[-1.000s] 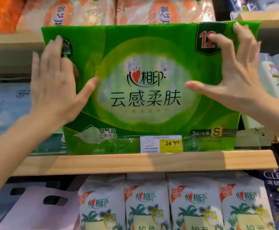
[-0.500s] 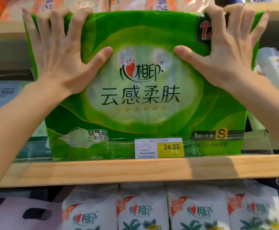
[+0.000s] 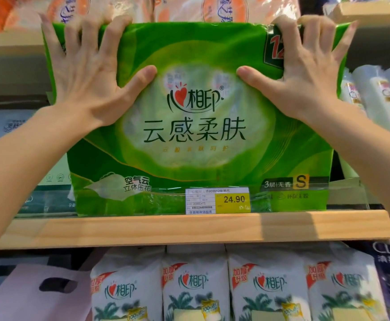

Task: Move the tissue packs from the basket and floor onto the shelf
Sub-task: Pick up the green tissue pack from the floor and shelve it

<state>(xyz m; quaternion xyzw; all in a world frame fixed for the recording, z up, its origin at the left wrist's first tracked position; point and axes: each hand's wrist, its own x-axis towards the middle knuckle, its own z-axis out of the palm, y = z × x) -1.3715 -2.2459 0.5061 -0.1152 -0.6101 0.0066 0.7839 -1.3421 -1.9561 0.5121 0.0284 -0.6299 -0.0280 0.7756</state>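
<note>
- Two hands are what I see first in the head view, both laid flat on the front of one green tissue pack (image 3: 196,126) that stands upright on the wooden shelf (image 3: 189,228).
- My left hand (image 3: 89,75) is spread wide on the pack's upper left part, fingers fanned upward with their tips at the top edge and the thumb pointing in toward the middle.
- My right hand (image 3: 305,72) mirrors it on the upper right part; its fingers curl over the top edge and cover part of the dark "12" badge, thumb pointing inward.
- Neither hand pinches anything; both palms lie against the wrapper.
- The pack's bottom edge sits on the shelf board just behind a clear front rail carrying a price tag (image 3: 217,200) that reads 24.90.
- On the level below I see a row of white tissue packs (image 3: 196,288) standing side by side, with a pale pink bag (image 3: 27,295) with a cut-out handle to their left.
- On the level above, orange-and-white packs (image 3: 189,8) sit behind the green pack's top edge.
- To the right of the green pack, wrapped bottles (image 3: 379,100) stand on the same level; their labels are too blurred to read.
</note>
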